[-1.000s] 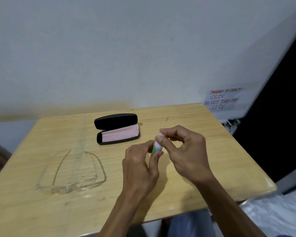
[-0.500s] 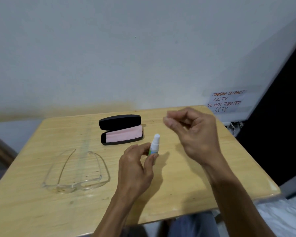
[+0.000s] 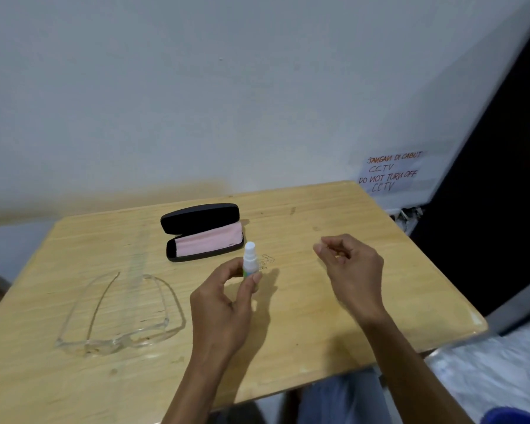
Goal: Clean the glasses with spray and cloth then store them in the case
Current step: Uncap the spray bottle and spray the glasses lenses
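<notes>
My left hand [image 3: 224, 304] holds a small white spray bottle [image 3: 249, 258] upright above the middle of the table, its white nozzle bare. My right hand [image 3: 354, 270] hovers to the right of it, thumb and fingers pinched on what looks like a small clear cap, barely visible. The clear-framed glasses [image 3: 121, 316] lie unfolded on the table at the left, lenses toward me. A black glasses case [image 3: 201, 220] lies open behind the bottle, with a pink cloth [image 3: 210, 241] in its lower half.
The wooden table [image 3: 334, 332] stands against a white wall; its right and near edges are close to my arms. A handwritten CCTV notice [image 3: 390, 172] hangs on the wall at the right, beside a dark opening.
My right hand pulled off the top of the bottle and moved away to the right, then lower. My left hand kept the bottle upright, its nozzle now uncovered.
</notes>
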`<action>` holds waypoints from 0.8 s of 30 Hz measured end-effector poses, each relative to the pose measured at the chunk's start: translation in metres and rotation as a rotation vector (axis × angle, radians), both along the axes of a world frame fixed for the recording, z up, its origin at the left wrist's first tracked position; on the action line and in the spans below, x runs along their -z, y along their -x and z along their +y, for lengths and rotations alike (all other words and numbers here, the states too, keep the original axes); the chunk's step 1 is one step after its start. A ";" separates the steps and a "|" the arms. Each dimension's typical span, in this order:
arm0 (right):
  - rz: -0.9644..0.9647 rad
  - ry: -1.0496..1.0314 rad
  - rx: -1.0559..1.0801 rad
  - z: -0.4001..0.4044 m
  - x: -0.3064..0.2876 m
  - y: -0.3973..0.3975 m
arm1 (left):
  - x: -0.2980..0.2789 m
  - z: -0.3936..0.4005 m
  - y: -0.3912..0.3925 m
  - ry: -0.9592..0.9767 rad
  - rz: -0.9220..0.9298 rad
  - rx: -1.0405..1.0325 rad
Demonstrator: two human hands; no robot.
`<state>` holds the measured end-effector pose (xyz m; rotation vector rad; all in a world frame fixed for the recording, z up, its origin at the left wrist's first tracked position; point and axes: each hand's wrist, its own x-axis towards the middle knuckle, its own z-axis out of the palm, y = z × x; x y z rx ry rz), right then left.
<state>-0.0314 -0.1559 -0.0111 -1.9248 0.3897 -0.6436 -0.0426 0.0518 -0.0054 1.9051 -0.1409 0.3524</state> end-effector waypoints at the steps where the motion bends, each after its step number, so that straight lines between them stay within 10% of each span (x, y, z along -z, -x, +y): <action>1: 0.025 0.036 0.000 -0.002 0.005 -0.004 | 0.002 -0.001 0.000 0.012 0.017 -0.006; 10: 0.142 0.371 0.065 -0.007 0.032 -0.020 | 0.006 -0.002 -0.003 -0.007 0.036 -0.024; 24: -0.012 0.105 -0.192 0.028 -0.024 0.019 | 0.002 -0.001 0.001 -0.037 0.004 -0.027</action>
